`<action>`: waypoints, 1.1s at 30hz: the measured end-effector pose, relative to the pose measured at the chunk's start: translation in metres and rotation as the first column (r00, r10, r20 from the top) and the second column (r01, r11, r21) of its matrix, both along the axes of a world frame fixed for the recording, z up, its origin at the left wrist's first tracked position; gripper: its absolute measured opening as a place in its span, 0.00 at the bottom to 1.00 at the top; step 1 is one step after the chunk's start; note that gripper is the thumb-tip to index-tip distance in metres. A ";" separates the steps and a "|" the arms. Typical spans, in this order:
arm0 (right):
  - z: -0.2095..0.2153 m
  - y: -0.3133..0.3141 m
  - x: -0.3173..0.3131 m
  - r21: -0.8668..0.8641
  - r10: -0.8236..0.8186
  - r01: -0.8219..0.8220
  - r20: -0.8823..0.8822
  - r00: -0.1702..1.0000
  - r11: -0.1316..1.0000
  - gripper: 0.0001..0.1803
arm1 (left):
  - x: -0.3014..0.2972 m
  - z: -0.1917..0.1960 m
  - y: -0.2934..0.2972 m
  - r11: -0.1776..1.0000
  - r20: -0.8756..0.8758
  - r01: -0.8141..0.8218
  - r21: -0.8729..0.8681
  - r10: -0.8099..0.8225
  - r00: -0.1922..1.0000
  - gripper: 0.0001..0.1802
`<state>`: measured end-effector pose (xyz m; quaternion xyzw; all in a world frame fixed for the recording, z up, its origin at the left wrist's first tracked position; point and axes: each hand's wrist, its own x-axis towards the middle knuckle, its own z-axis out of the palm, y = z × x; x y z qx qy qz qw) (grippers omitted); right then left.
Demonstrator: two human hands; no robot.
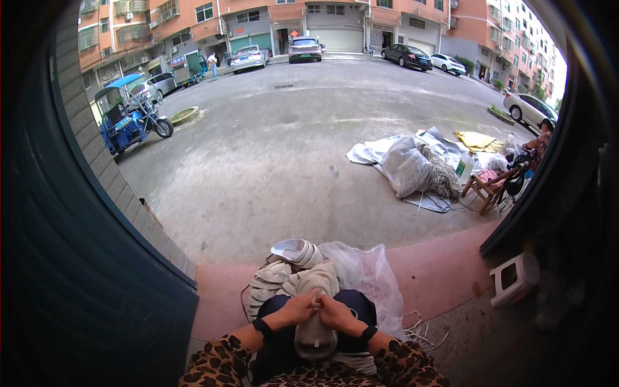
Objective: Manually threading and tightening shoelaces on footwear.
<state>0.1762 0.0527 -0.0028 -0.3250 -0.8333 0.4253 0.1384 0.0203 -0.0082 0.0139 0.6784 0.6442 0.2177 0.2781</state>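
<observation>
A greyish-beige piece that looks like a shoe upper (314, 338) lies over my lap, its rounded end toward me. My left hand (298, 309) and my right hand (338, 315) meet at its far end, fingers pinched together on it. What exactly lies between the fingertips is too small to make out. Just beyond my hands, several similar beige uppers (269, 282) are stacked and nested over my knees, with a paler, rounded one (298, 252) on top. A clear plastic bag (371, 277) spreads to the right of the stack.
White cords (422, 332) lie loose on the floor at right, near a white plastic stool (516, 278). Outside, a full plastic bag (407, 166) and bundled strips (442, 177) rest on a sheet. Beside them a person (545, 138) sits by a wooden chair (487, 190). A blue three-wheeler (132, 119) stands left.
</observation>
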 end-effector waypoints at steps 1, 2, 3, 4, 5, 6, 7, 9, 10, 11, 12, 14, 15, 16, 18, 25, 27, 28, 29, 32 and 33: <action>-0.001 -0.001 0.001 0.003 0.000 0.000 -0.001 1.000 1.000 0.15 | -0.003 0.005 0.001 0.995 0.152 0.024 -0.092 -0.010 0.988 0.25; -0.002 -0.002 0.002 -0.011 -0.010 0.010 -0.003 1.000 1.000 0.16 | -0.005 0.005 0.002 0.996 0.151 0.023 -0.089 -0.009 0.989 0.25; 0.001 -0.001 0.000 -0.022 -0.015 0.015 -0.009 1.000 1.000 0.17 | -0.009 0.004 0.003 0.995 0.221 0.057 -0.085 -0.037 0.975 0.24; 0.003 -0.001 0.000 -0.016 -0.008 0.008 -0.013 1.000 1.000 0.17 | -0.013 0.003 0.004 0.993 0.290 0.091 -0.079 -0.065 0.955 0.22; 0.007 -0.002 0.004 0.039 -0.011 0.011 0.004 1.000 0.999 0.17 | -0.015 0.002 0.001 0.994 0.287 0.084 -0.074 -0.060 0.956 0.22; 0.012 -0.002 0.008 0.092 -0.016 0.014 0.023 1.000 0.996 0.18 | -0.017 0.000 -0.002 0.985 0.086 0.127 0.120 -0.137 0.987 0.18; 0.020 0.000 0.016 0.082 0.024 -0.036 0.136 0.990 0.996 0.18 | -0.021 -0.002 -0.008 0.935 -0.128 0.199 0.292 -0.168 0.977 0.14; 0.025 0.014 0.041 0.101 0.092 -0.126 0.289 0.953 0.987 0.19 | -0.063 -0.004 -0.024 0.961 -0.572 0.269 0.066 -0.184 0.799 0.05; 0.026 0.020 0.056 0.083 0.124 -0.158 0.313 0.942 0.984 0.19 | -0.091 0.000 -0.041 0.988 -0.594 0.122 0.095 -0.042 0.804 0.03; 0.026 0.028 0.074 0.062 0.169 -0.195 0.296 0.940 0.979 0.21 | -0.128 0.006 -0.060 0.989 -0.660 -0.010 0.146 0.105 0.744 0.04; 0.026 0.033 0.093 0.024 0.171 -0.186 0.291 0.941 0.982 0.21 | -0.171 0.011 -0.077 0.971 -0.694 -0.123 0.204 0.232 0.681 0.05; 0.012 0.046 0.134 -0.303 0.172 -0.120 0.153 0.973 0.945 0.21 | -0.271 0.028 -0.131 0.898 -0.845 -0.339 0.279 0.398 0.359 0.05; 0.045 0.041 0.149 -0.392 0.064 0.018 0.194 0.979 0.920 0.20 | -0.287 0.065 -0.148 0.761 -0.716 -0.423 0.492 0.630 0.301 0.05; 0.047 0.043 0.170 -0.501 -0.041 0.173 0.264 0.964 0.848 0.19 | -0.308 0.100 -0.170 0.709 -0.749 -0.464 0.531 0.649 0.135 0.06; 0.048 0.051 0.206 -0.624 -0.157 0.229 0.169 0.973 0.747 0.18 | -0.406 0.124 -0.277 0.234 -0.457 -0.749 0.620 0.883 -0.102 0.12; 0.039 0.057 0.360 -0.776 -0.723 -0.260 -0.631 0.282 0.575 0.13 | -0.458 0.247 -0.513 -0.455 0.939 -0.889 -0.042 0.286 -0.191 0.17; 0.015 0.076 0.425 -0.635 -0.714 -0.472 -0.700 0.019 0.611 0.14 | -0.465 0.288 -0.562 -0.581 0.982 -0.814 0.007 0.159 -0.105 0.17; 0.025 0.075 0.461 -0.649 -0.743 -0.465 -0.669 -0.027 0.602 0.13 | -0.466 0.289 -0.572 -0.628 0.973 -0.777 0.052 0.206 -0.101 0.16; 0.047 0.069 0.495 -0.661 -0.766 -0.455 -0.638 -0.077 0.596 0.13 | -0.466 0.291 -0.572 -0.638 0.947 -0.766 0.083 0.290 -0.139 0.15; 0.066 0.054 0.612 -0.847 -0.709 -0.044 -0.414 -0.571 0.530 0.12 | -0.476 0.291 -0.562 -0.556 0.896 -0.813 0.171 0.430 -0.106 0.13; 0.079 0.071 0.661 -0.533 -0.567 -0.196 -0.792 -0.227 0.823 0.13 | -0.490 0.264 -0.549 -0.467 0.878 -0.868 0.167 0.472 -0.085 0.12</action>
